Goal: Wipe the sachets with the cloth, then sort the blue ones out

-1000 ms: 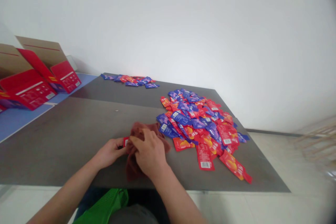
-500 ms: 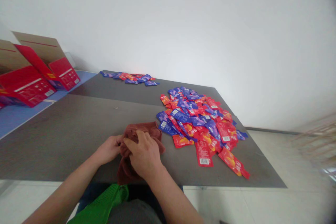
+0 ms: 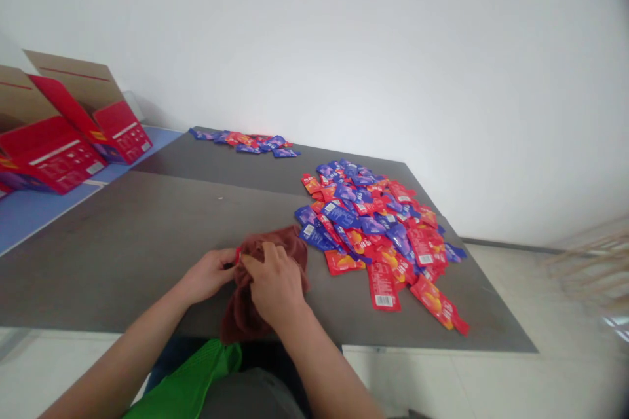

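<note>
A crumpled brown cloth (image 3: 289, 245) lies at the near edge of the grey table, with part of it toward my body. My right hand (image 3: 275, 281) presses on the cloth, its fingers bent and gripping it. My left hand (image 3: 213, 273) is at the cloth's left side, thumb and fingers pinched together on the end of a small red item (image 3: 238, 255), mostly covered by the cloth. Just right of the cloth spreads a large pile of red and blue packets (image 3: 373, 226).
A smaller group of similar packets (image 3: 250, 143) lies at the table's back edge. Open red cardboard boxes (image 3: 130, 134) stand on a blue surface (image 3: 29, 216) at left. The grey table (image 3: 147, 236) reaches the white wall.
Both hands have shifted slightly right along with the cloth. A bit of red now shows between my left fingertips and the cloth. The view has moved slightly.
</note>
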Demonstrator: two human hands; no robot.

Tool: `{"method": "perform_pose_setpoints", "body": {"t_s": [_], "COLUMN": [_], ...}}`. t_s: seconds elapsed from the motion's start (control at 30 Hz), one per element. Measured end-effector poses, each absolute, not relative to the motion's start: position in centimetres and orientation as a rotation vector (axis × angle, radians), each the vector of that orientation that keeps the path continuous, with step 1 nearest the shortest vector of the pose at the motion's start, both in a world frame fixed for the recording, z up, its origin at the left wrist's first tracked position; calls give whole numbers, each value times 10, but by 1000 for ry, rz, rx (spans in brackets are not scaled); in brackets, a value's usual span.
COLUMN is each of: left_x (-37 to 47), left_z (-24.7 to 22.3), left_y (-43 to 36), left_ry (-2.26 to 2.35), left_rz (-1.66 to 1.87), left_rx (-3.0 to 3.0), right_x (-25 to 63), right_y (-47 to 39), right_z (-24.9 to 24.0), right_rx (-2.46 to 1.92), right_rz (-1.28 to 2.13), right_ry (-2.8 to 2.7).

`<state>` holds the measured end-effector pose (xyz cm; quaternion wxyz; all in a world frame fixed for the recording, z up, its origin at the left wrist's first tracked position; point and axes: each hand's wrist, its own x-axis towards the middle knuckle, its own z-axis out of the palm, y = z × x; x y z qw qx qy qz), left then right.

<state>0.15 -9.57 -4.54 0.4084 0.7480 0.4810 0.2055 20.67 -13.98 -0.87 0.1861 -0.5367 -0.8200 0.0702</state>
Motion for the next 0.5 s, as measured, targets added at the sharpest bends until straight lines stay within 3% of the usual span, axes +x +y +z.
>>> {"method": "perform_pose_setpoints", "body": {"t_s": [0.17, 0.4, 0.5], "left_x": [5, 2, 4], "left_z": [-41, -44, -40], "left_y": [-99, -95, -98], "left_ry": [1236, 1207, 1217], "left_rz": [529, 517, 515], "left_rx": [1916, 1907, 1898], "right_x": [234, 210, 211], "right_y": [-122, -145, -139], "right_z": [-18, 5, -8], "right_rx": [-1941, -1517, -1694], "right_rz": [226, 204, 254], "right_ry": [-2084, -2238, -2186]}}
